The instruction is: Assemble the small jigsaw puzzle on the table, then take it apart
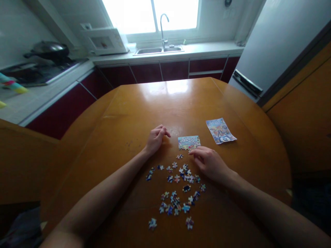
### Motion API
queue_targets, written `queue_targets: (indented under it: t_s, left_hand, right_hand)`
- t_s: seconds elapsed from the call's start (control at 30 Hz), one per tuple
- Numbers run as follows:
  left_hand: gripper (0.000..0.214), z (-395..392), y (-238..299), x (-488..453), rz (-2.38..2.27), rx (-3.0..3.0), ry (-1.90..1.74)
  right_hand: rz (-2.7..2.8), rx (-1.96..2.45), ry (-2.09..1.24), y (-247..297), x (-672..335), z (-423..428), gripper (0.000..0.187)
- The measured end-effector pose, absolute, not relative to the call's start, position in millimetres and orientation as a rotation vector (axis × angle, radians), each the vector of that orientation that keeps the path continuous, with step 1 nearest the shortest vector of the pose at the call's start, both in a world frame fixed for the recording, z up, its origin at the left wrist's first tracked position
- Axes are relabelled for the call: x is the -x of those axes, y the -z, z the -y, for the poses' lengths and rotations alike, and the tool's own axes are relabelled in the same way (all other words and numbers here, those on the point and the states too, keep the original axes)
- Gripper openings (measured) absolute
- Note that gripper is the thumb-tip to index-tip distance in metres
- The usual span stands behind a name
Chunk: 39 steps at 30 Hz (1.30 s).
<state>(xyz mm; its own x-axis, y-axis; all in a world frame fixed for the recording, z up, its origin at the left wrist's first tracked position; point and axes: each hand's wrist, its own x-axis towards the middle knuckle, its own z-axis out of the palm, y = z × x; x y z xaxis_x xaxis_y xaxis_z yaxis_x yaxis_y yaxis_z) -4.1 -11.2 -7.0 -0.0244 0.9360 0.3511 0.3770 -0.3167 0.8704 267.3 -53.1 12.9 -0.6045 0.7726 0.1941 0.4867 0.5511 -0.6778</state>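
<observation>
A partly joined jigsaw puzzle (188,142) with a colourful printed picture lies flat on the table, its lower edge uneven. My right hand (210,163) is at that lower edge, the index fingertip against a puzzle piece (190,150) there. Its thumb is apart from the index finger, and the other fingers are bent beneath the hand. To the left of the puzzle, my left hand (156,138) rests on the table with nothing in it, fingers loosely extended. Loose puzzle pieces (175,201) are scattered between my forearms, and a single piece (179,156) lies just below the puzzle.
A creased printed picture sheet (221,131) lies right of the puzzle on the wooden table (144,106). Beyond the table's far edge are a counter with a sink (160,50), a microwave (106,41) and a stove with a pan (49,50). A fridge (279,44) stands at right.
</observation>
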Motion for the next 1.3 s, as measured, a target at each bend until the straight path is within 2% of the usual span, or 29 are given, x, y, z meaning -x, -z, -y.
queue_targets:
  t_s: [0.33,0.87,1.07,1.17,1.3]
  left_hand:
    - [0.050,11,8,2,-1.375,-1.694,-1.341]
    - [0.051,9,10,3,-1.372,-1.693,-1.324]
    - [0.051,9,11,3,-1.370,-1.697,-1.331]
    - [0.050,9,11,3,-1.363,-1.700,-1.335]
    - [0.050,8,11,3,-1.355,-1.707,-1.336]
  right_hand:
    - [2.484,0.772,-0.789,-11,-242,88,0.007]
    - [2.406,0.788,-0.724,-10,-243,82,0.011]
    - [2.670,0.398,-0.744,-19,-243,94,0.011]
    - [2.821,0.193,-0.746,-24,-242,101,0.017]
    - [2.878,0.155,-0.749,-28,-242,103,0.020]
